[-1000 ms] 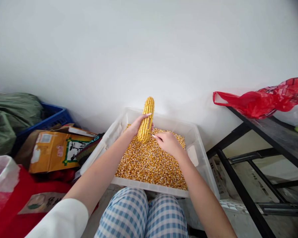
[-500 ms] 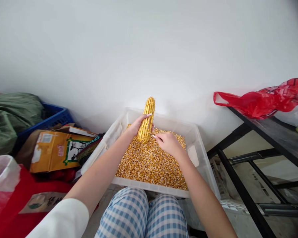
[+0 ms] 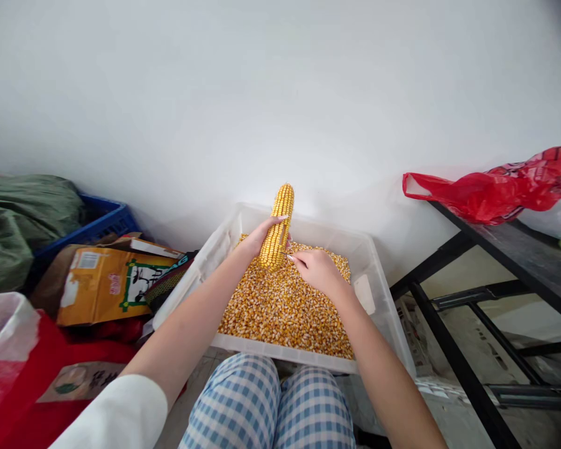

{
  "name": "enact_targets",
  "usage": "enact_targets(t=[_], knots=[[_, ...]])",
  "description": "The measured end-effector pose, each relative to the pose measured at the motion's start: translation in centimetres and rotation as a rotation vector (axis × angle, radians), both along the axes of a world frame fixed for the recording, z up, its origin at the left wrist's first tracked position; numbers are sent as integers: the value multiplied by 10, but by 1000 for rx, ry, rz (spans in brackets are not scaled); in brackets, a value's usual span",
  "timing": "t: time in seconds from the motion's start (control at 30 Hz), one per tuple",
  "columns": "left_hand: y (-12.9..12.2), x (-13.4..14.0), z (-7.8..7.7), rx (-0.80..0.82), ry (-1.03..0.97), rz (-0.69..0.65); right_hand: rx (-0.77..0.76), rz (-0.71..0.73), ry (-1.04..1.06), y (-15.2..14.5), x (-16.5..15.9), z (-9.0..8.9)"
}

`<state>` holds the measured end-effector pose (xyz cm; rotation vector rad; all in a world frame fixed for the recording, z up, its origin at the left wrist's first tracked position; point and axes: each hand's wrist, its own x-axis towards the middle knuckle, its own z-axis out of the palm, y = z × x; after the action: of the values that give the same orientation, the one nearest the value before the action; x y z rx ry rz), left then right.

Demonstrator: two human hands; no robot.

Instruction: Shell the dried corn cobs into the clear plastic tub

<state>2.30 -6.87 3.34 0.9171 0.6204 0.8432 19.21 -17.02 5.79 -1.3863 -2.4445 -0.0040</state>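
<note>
A yellow corn cob (image 3: 275,242) is held tilted, its top leaning away to the right, above loose corn kernels (image 3: 280,312). My left hand (image 3: 260,234) is wrapped round the cob's middle, thumb lying across the front. Beside the cob's lower right edge, my right hand (image 3: 316,268) has its fingers curled and pinched together, the tips touching or nearly touching the cob. Whatever those fingers may hold is too small to make out. The kernels lie in a translucent plastic tub (image 3: 382,299) in front of my knees.
To the left are a blue crate (image 3: 107,218) with a green bag (image 3: 32,218), an orange cardboard box (image 3: 96,280) and a red bag (image 3: 28,399). A black metal frame (image 3: 449,337) stands close on the right, with a red plastic bag (image 3: 500,190) on top. A white wall (image 3: 280,93) rises behind.
The cob's top has shifted very slightly to the right, turning a little in my left hand. Both hands stay in nearly the same place.
</note>
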Motion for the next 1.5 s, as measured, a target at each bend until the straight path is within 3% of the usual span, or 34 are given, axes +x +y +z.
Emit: enact_targets(t=[0.27,0.47,0.77,1.0,1.23,1.4,1.5], knots=[[-4,2,1,22,48,33,3,-30,-124,-3,-4,2],[-11,6,1,134,165,0,-28,29,-188,-3,-5,0],[-13,5,7,87,197,17,-198,32,87,5,-2,-7],[-13,5,4,101,224,18,-41,9,-133,-6,-11,-2],[-18,5,10,60,221,-29,-223,38,129,4,-3,-9],[-17,7,9,102,245,8,-80,16,-58,-5,-12,-4],[-17,8,6,107,252,13,-72,-8,-162,-10,-17,-1]])
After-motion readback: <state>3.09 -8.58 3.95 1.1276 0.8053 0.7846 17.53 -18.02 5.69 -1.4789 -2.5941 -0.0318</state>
